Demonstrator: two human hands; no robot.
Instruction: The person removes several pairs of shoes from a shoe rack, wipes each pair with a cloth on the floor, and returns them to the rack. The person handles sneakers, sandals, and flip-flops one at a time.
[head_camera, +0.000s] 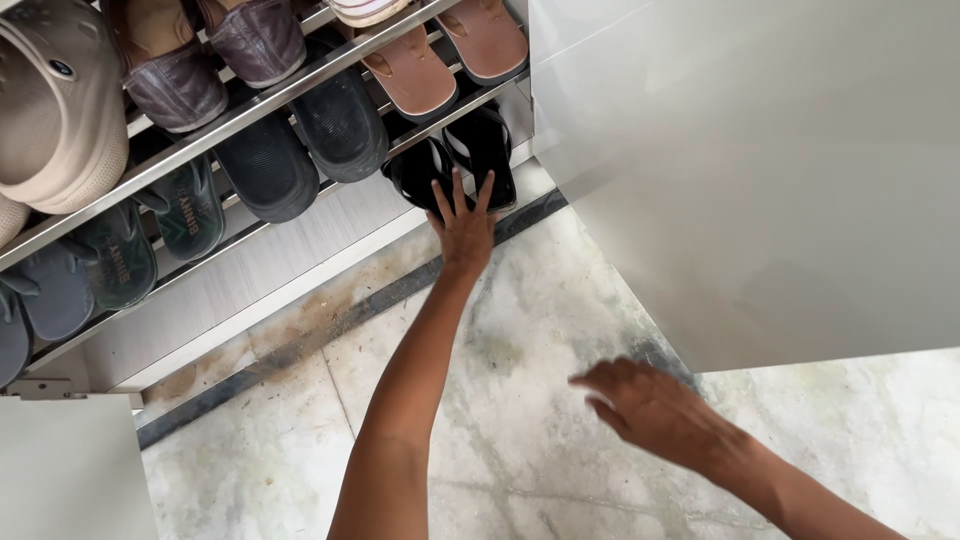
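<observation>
My left hand reaches out to the lowest shelf of a shoe rack. Its spread fingers rest on the heels of a pair of glossy black sandals at the shelf's right end, and I cannot see any grip around them. My right hand hovers low over the marble floor, blurred, with fingers loosely apart and nothing in it. It sits just below the lower edge of an open white cabinet door.
The slanted metal shelves hold a beige clog, brown shoes, tan sandals, black shoes and green flip-flops. A second white door stands at the lower left. A dark sill strip runs along the rack's front.
</observation>
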